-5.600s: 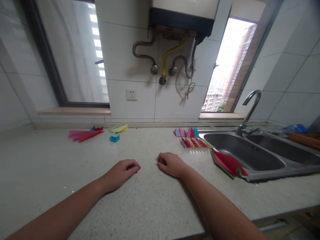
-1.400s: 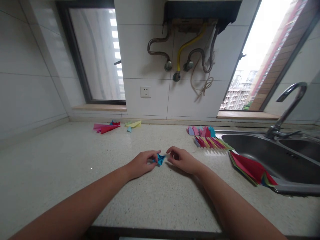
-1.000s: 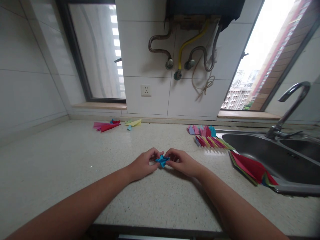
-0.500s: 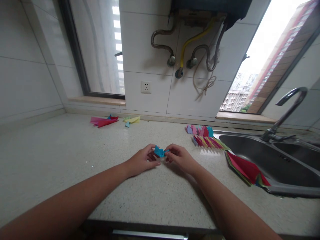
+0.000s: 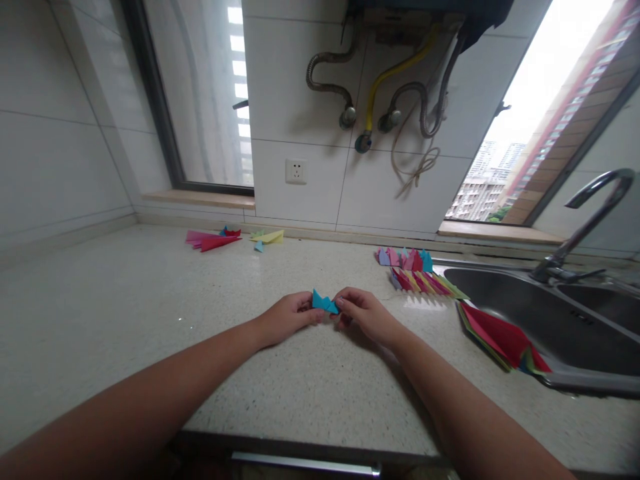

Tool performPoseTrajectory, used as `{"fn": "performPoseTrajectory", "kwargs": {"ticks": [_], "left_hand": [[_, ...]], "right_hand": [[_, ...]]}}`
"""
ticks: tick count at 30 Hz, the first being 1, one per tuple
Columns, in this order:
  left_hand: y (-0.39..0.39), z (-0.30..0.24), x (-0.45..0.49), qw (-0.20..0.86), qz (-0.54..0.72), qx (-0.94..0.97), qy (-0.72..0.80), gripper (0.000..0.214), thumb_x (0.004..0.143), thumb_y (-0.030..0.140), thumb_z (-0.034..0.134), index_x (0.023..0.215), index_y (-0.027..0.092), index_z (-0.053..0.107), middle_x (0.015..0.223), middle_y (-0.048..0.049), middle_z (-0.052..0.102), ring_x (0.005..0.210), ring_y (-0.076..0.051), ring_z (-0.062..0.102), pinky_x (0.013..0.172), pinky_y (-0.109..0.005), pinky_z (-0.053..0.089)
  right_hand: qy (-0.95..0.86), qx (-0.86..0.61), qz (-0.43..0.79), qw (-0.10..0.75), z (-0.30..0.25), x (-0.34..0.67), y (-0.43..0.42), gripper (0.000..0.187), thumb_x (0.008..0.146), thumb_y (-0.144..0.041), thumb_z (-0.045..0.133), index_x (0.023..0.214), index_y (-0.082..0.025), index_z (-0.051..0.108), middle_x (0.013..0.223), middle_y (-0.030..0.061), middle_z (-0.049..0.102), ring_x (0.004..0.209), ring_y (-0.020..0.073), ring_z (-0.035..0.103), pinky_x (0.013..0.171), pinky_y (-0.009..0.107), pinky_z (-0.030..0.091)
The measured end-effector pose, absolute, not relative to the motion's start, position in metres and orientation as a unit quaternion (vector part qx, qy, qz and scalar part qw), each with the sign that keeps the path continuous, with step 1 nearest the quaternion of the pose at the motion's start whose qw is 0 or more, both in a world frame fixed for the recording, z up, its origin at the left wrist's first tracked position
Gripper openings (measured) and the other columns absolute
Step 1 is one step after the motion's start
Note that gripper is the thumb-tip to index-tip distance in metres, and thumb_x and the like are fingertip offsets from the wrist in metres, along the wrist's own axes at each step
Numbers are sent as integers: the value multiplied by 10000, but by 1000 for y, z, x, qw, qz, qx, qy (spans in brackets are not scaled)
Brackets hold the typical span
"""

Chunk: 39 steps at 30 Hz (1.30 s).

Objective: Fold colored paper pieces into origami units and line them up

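Observation:
A small blue folded-paper boat (image 5: 324, 303) is held between my two hands just above the speckled countertop (image 5: 280, 393). My left hand (image 5: 293, 317) grips its left end, thumb in front and fingers behind. With thumb and fingertips, my right hand (image 5: 361, 310) pinches its right end. The paper shows a raised point at the left and a fold across its middle. Some of the fingers behind it are hidden.
Several colourful folded papers (image 5: 404, 259) stand by the sink, with a row of folded pieces (image 5: 425, 283) before them. Larger red and green paper planes (image 5: 500, 333) lie at the sink (image 5: 545, 320). Pink and red papers (image 5: 215, 240) and yellow paper (image 5: 270, 237) lie near the wall.
The blue paper boat has turned a little and shows a flatter, clearer front side. My fingers have shifted slightly on it. The whole view has moved a little.

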State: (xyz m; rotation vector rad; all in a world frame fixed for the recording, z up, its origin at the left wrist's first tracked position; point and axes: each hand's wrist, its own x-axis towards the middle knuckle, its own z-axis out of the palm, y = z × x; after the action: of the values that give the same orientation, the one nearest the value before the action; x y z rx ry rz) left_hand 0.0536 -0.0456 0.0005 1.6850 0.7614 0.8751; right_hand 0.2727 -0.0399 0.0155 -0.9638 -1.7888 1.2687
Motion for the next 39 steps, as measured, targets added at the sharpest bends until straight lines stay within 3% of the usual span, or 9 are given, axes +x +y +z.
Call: {"fn": "performPoseTrajectory", "kwargs": {"ticks": [5,9,15,20,23,28,32,36,39], "left_hand": [[-44,1,52,533,366,695,315,319,881,392,614,1070,135,639,888,-51,664,803,-150,584,746,-275,417],[-43,0,51,541,361,685,328,399,868,397,633,1167,135,608,872,-61,669,804,-157,604,761,-285,427],[-44,1,51,517,351,710,324,337,899,422,577,1053,135,661,833,-54,664,778,-153,599,767,-291,429],[-45,1,51,520,342,708,333,368,820,430,681,1039,135,658,834,-40,648,756,-146,576,712,-277,429],[-44,-1,52,526,353,700,329,400,752,396,760,1043,141,657,892,-51,662,813,-159,596,766,-305,452],[-42,-7,53,531,372,693,316,446,686,328,820,1061,158,647,944,-64,679,852,-168,617,790,-326,482],[-41,-9,52,521,393,682,330,525,671,298,825,1126,152,608,905,-55,678,752,-139,618,694,-294,496],[-42,-7,50,468,392,706,359,696,606,298,863,1228,174,577,1004,-69,668,648,-94,579,601,-251,480],[-44,-5,49,429,384,728,372,656,609,313,855,1198,166,606,965,-55,668,589,-69,520,552,-225,436]], "right_hand": [[-634,-365,568,376,15,274,-37,307,842,-467,641,856,-163,598,743,35,685,550,107,591,564,244,449],[-573,-372,614,396,16,278,-35,331,823,-479,656,782,-159,586,653,34,659,473,80,504,472,208,345],[-579,-385,608,384,13,278,-33,314,832,-458,644,767,-153,606,634,25,634,471,78,482,469,211,317],[-661,-385,518,383,13,275,-35,292,880,-442,590,798,-164,624,664,9,627,509,84,467,489,221,319],[-719,-384,428,390,16,274,-38,268,892,-424,578,821,-175,645,698,8,632,539,95,467,516,235,351],[-801,-370,301,362,18,274,-40,202,896,-352,580,877,-194,704,811,45,696,757,165,592,717,301,462],[-819,-362,279,348,18,275,-40,191,903,-321,574,929,-204,723,896,61,731,817,184,636,767,321,479],[-824,-359,271,346,20,275,-40,184,908,-310,577,930,-208,729,910,61,740,843,190,654,789,325,482],[-828,-361,261,341,20,275,-41,183,905,-312,583,936,-211,733,914,63,743,846,194,660,790,329,484]]}}
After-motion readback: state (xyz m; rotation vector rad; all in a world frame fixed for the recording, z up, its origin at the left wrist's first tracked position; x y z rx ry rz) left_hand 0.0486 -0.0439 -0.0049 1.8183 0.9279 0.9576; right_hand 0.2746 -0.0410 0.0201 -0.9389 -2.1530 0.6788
